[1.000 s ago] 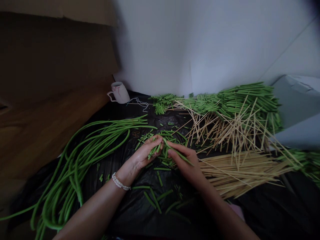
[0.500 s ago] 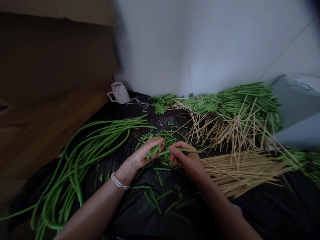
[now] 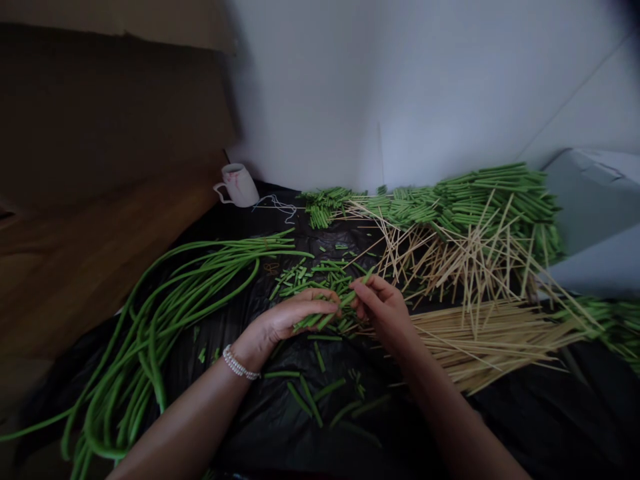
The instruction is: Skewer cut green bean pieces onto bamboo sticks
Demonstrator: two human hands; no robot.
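Note:
My left hand [image 3: 293,312], with a beaded bracelet at the wrist, is closed round several short cut pieces of long bean [image 3: 306,323]. Between the thumb and fingers of my right hand [image 3: 384,308] is one green bean piece [image 3: 369,275], tilted, its lower end against the left hand's bunch. Just behind both hands lies a loose heap of cut bean pieces [image 3: 295,277]. More loose pieces [image 3: 313,400] are scattered in front of them. Whole long beans [image 3: 150,327] lie curled to the left.
Right of my hands is a pile of thin bamboo skewers [image 3: 490,340], with more crossed skewers [image 3: 470,267] behind. Rows of cut beans [image 3: 495,200] lie along the wall. A white mug [image 3: 241,187] and white string [image 3: 283,207] are at the back left. Black plastic sheeting [image 3: 240,413] covers the surface.
My right hand has turned, so its bean piece has gone from nearly level to slanting upward. My left fingers have closed further over their bunch, and the hands are about as near together.

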